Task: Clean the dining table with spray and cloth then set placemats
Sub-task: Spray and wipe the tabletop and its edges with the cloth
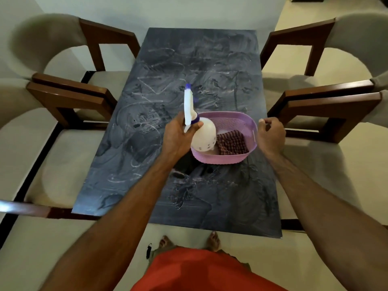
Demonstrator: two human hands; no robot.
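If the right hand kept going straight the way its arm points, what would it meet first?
Probably nothing on the table: the right hand passes right of the pink basket, toward the far right chair's wooden armrest. Depth is unclear.

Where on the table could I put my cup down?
The far half of the table beyond the pink basket is bare, and so is the near end. It's crowded mid-table, where the left hand holds the spray bottle.

You are seeing four cushioned wooden armchairs [63, 97] flanking both long sides, and a pale tiled floor [327, 9] lying beyond.
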